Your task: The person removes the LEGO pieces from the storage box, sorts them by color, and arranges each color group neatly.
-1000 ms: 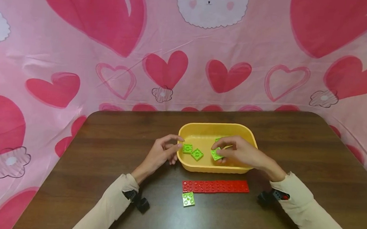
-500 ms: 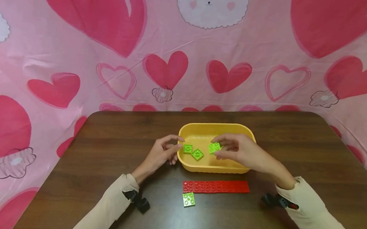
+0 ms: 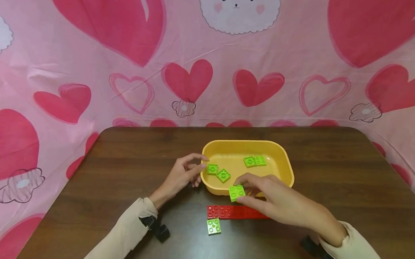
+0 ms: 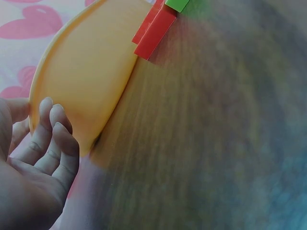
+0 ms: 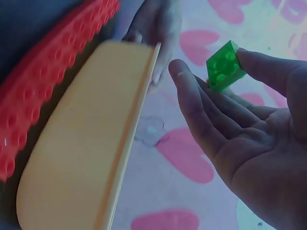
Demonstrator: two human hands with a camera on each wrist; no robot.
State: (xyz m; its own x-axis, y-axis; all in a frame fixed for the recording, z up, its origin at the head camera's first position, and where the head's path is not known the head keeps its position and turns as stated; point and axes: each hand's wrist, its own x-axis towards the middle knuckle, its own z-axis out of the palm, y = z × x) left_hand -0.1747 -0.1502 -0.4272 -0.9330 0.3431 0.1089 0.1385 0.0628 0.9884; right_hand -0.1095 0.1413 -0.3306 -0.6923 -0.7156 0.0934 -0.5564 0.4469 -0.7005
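Observation:
My right hand (image 3: 278,200) pinches a green building brick (image 3: 237,193) between thumb and fingers, studs up, over the front rim of the yellow tub (image 3: 281,152). In the right wrist view the thumb presses one side of this green brick (image 5: 224,66). My left hand (image 3: 180,175) holds the tub's left end by the rim; in the left wrist view several fingers (image 4: 60,139) curl against the outer wall. A row of red bricks (image 3: 219,211) lies in front of the tub, its right part hidden behind my right hand. One green brick (image 3: 213,226) sits against the row's left front.
Inside the tub lie two green bricks at the left, one of them a turned brick (image 3: 223,175), and a pair of green bricks (image 3: 255,161) at the back right. The brown table (image 3: 148,149) ends at a pink heart-patterned cloth (image 3: 213,41).
My right hand has lifted the green brick from inside the tub and moved it toward me, over the front rim. The left hand stays at the tub's left end.

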